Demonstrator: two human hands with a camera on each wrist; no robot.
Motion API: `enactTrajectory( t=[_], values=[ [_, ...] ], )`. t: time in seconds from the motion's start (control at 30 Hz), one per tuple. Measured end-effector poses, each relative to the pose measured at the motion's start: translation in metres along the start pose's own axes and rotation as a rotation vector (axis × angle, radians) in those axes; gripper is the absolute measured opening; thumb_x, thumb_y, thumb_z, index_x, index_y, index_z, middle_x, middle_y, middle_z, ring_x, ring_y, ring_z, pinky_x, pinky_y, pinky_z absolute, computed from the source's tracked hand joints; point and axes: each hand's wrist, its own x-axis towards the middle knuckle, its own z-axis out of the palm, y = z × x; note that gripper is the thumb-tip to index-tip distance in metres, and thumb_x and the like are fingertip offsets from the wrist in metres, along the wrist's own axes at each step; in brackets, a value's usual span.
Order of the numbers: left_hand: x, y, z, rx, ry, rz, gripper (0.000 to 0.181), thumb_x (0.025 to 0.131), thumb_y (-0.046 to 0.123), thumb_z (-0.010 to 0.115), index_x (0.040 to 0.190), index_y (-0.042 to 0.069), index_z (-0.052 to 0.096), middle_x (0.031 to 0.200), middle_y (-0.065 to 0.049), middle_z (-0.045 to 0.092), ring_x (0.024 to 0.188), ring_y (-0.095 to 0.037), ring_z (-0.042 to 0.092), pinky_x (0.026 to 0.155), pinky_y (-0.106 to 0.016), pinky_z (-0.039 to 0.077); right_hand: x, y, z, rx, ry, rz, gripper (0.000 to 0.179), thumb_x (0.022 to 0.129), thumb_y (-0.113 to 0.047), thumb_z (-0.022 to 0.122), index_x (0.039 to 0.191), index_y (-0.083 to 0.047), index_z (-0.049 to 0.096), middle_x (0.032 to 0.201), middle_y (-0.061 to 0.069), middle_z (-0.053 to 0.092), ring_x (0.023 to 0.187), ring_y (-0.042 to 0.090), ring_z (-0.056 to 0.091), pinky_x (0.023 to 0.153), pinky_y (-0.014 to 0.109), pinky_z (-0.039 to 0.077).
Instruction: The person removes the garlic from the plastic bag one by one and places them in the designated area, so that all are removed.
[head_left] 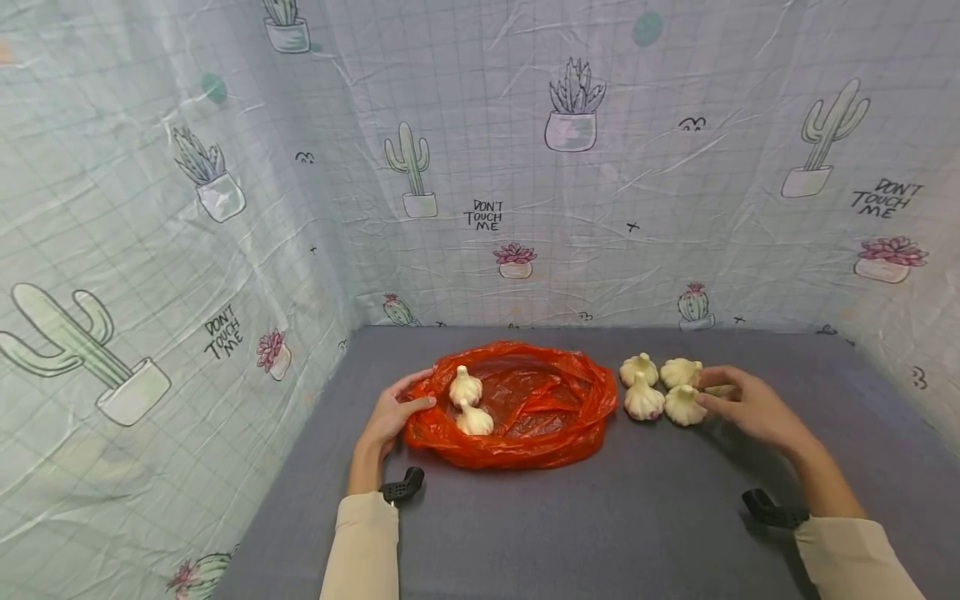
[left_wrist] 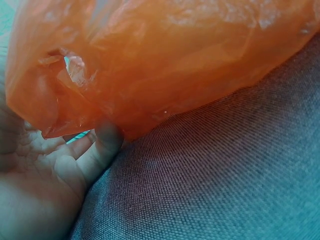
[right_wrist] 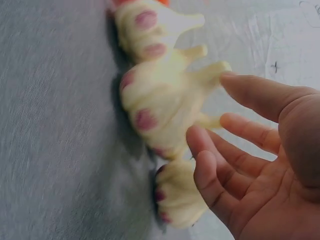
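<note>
A red plastic bag [head_left: 510, 450] lies on the table with its mouth spread wide. Inside it, at the left, are two garlic bulbs, one [head_left: 465, 389] behind the other [head_left: 476, 422]. My left hand [head_left: 385, 421] holds the bag's left rim between thumb and fingers; in the left wrist view the bag [left_wrist: 165, 75] hides some fingertips. Right of the bag several garlic bulbs [head_left: 643, 400] stand grouped. My right hand [head_left: 757, 408] is at the group's right side, fingers apart and slightly bent, its thumb tip by the stem of one bulb [right_wrist: 160, 110]. One bulb [head_left: 720, 390] is partly hidden by that hand.
A grey cloth covers the table [head_left: 570, 525]. Behind and at the left hangs a pale curtain [head_left: 480, 167] printed with cacti. Black camera mounts sit on the left wrist [head_left: 402, 485] and the right wrist [head_left: 775, 510].
</note>
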Motion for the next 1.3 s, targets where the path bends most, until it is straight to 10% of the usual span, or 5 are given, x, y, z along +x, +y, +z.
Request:
enactTrajectory(
  t=[0.27, 0.73, 1.3],
  values=[
    [0.001, -0.001, 0.0, -0.014, -0.003, -0.002, 0.057, 0.088, 0.013, 0.078, 0.143, 0.021, 0.061, 0.151, -0.006, 0.055, 0.13, -0.026, 0.056, 0.098, -0.037, 0.056, -0.004, -0.035, 0.011, -0.004, 0.106, -0.084, 0.048, 0.102, -0.036, 0.063, 0.137, -0.004, 0.057, 0.133, 0.022, 0.062, 0.094, 0.007, 0.062, 0.069, 0.03, 0.054],
    [0.001, 0.0, 0.0, -0.021, -0.013, 0.018, 0.058, 0.089, 0.011, 0.077, 0.144, 0.018, 0.06, 0.153, -0.005, 0.053, 0.132, -0.026, 0.054, 0.101, -0.037, 0.054, 0.009, -0.099, 0.093, 0.173, 0.073, -0.316, 0.025, 0.097, -0.019, 0.071, 0.119, -0.007, 0.068, 0.11, 0.014, 0.07, 0.085, 0.01, 0.066, 0.074, 0.027, 0.056],
    [0.0, 0.0, 0.0, -0.033, -0.001, 0.002, 0.056, 0.089, 0.013, 0.077, 0.142, 0.022, 0.062, 0.151, -0.006, 0.055, 0.132, -0.028, 0.056, 0.101, -0.042, 0.055, 0.046, -0.164, 0.168, 0.301, -0.06, -0.281, 0.028, 0.095, -0.023, 0.072, 0.119, -0.01, 0.068, 0.113, 0.006, 0.071, 0.091, 0.018, 0.067, 0.076, 0.031, 0.056]
  ],
)
